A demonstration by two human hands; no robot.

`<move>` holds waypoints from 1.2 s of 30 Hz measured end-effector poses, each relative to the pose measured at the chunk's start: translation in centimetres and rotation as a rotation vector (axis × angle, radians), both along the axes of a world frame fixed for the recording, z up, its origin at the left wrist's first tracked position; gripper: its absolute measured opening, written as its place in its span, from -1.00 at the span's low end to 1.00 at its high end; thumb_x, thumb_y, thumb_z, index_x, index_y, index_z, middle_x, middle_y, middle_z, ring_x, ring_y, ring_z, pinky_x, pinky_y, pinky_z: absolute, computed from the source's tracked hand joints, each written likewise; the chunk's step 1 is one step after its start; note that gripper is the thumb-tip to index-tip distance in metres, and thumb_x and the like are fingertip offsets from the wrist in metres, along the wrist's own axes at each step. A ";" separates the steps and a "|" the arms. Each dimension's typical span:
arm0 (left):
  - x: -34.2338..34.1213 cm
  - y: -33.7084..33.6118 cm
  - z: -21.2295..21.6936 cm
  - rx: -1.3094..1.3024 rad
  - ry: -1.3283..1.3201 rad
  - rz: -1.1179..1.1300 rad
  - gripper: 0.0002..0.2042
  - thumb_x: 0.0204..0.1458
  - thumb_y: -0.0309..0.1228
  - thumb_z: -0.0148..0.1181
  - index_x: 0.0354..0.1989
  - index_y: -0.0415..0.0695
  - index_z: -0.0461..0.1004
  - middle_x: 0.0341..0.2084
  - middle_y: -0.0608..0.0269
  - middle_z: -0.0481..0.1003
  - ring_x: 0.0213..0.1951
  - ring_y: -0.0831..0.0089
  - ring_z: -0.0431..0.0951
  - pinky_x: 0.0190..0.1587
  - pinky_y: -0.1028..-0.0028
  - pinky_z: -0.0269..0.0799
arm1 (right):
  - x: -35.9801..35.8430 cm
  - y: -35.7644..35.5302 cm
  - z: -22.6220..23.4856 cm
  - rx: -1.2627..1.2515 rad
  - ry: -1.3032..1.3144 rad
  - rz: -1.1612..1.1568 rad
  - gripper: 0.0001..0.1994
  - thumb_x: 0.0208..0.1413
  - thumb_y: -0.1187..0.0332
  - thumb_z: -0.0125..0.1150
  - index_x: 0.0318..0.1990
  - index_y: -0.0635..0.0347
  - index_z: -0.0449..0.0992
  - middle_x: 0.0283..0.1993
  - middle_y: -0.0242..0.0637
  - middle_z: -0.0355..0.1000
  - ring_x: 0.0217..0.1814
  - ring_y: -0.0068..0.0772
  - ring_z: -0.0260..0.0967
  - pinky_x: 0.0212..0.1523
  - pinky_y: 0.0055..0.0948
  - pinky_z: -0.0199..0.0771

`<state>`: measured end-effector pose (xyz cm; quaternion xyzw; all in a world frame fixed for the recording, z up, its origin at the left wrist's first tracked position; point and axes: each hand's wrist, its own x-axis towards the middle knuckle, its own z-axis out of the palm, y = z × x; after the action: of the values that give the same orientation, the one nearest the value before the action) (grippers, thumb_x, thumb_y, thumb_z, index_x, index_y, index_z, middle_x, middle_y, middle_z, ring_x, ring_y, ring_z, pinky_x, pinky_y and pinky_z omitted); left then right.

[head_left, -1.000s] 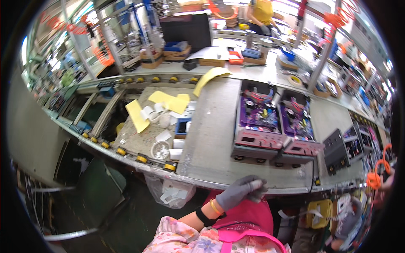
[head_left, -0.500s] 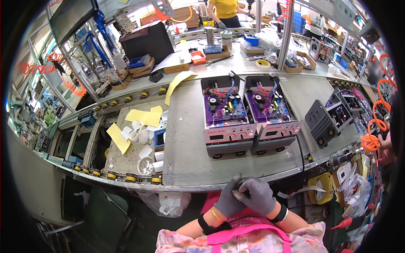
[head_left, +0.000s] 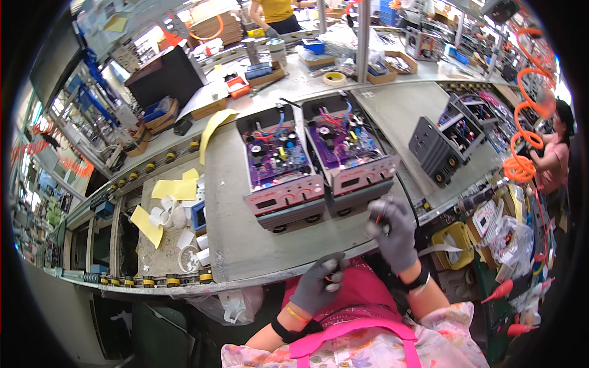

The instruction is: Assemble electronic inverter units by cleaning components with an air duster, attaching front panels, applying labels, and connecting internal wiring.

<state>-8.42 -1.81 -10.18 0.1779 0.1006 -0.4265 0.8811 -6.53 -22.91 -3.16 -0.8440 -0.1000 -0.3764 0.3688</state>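
Note:
Two open metal electronic units stand side by side before me: the left unit (head_left: 279, 156) and the right unit (head_left: 345, 138). Each shows a purple circuit board, coloured wires and a pale front panel with a small dark display. My right hand (head_left: 397, 236), in a grey glove, is raised beside the right unit's front corner. Its fingers close on a small round black part with a red mark (head_left: 384, 226), which looks like a knob. Lower down, by the bench's front edge, my gloved left hand (head_left: 318, 285) is curled around small black-and-orange pieces (head_left: 332, 280), partly hidden by the fingers.
A third dark unit (head_left: 438, 147) is tilted at the right. Yellow sheets (head_left: 176, 189) and white tape rolls lie at the left. A yellow bin (head_left: 453, 244) stands at the lower right, below an orange coiled hose (head_left: 520, 167). Co-workers are farther off.
My hands, together before, are now apart. The right has risen toward the right unit with the small black part; the left has moved slightly left and down. The whole view has shifted and tilted.

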 end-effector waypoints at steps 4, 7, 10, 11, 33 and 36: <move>-0.4 0.3 1.4 0.103 -0.047 0.016 -0.72 0.24 -0.34 0.04 0.06 -0.17 0.35 -0.26 0.26 0.44 -0.54 0.65 0.21 -0.65 0.71 0.14 | 3.0 -4.0 -0.5 0.109 0.022 -0.116 -0.67 -0.16 0.60 0.31 -0.15 0.20 0.54 -0.23 -0.26 0.42 -0.26 -0.38 0.43 -0.20 -0.44 0.45; -0.5 0.2 1.5 0.099 -0.020 0.008 -0.73 0.27 -0.27 0.01 0.01 -0.17 0.38 -0.27 0.21 0.46 -0.52 0.62 0.26 -0.63 0.69 0.17 | 4.7 -5.4 -1.0 0.062 0.040 -0.076 -0.68 -0.14 0.62 0.30 -0.15 0.19 0.53 -0.22 -0.21 0.40 -0.28 -0.27 0.43 -0.24 -0.39 0.46; -0.4 0.3 1.2 0.141 -0.019 0.028 -0.73 0.26 -0.26 0.02 -0.02 -0.18 0.40 -0.26 0.19 0.46 -0.50 0.59 0.30 -0.62 0.67 0.20 | 5.6 -5.6 -1.4 -0.011 -0.005 -0.089 -0.66 -0.15 0.62 0.32 -0.14 0.20 0.53 -0.22 -0.21 0.40 -0.28 -0.25 0.43 -0.24 -0.38 0.47; -0.4 0.3 1.1 0.159 -0.013 0.037 -0.73 0.26 -0.25 0.03 -0.03 -0.18 0.40 -0.26 0.19 0.47 -0.50 0.59 0.31 -0.61 0.67 0.20 | 5.7 -5.6 -1.4 -0.012 0.001 -0.078 -0.66 -0.16 0.62 0.32 -0.14 0.19 0.53 -0.22 -0.21 0.40 -0.28 -0.24 0.43 -0.25 -0.38 0.47; 0.2 -1.2 -0.1 0.222 -0.064 -0.070 -0.68 0.23 -0.29 0.04 0.06 -0.23 0.40 -0.14 0.10 0.52 -0.46 0.59 0.39 -0.53 0.64 0.31 | 7.4 -6.4 -3.7 -0.365 -0.277 -0.137 -0.68 -0.18 0.50 0.45 -0.19 0.11 0.57 -0.24 -0.28 0.44 -0.25 -0.21 0.46 -0.27 -0.33 0.53; 0.5 -1.5 -0.1 0.192 -0.116 -0.112 -0.68 0.22 -0.30 0.04 0.07 -0.22 0.40 -0.09 0.03 0.52 -0.53 0.60 0.38 -0.56 0.65 0.29 | 7.5 -6.5 -3.9 -0.381 -0.281 -0.143 -0.68 -0.17 0.49 0.45 -0.18 0.12 0.57 -0.23 -0.26 0.44 -0.24 -0.20 0.46 -0.26 -0.33 0.53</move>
<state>-7.92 -3.33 -10.23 0.2910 0.0796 -0.4526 0.8391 0.98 -29.41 -7.11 -0.8425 -0.1595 -0.4897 0.1581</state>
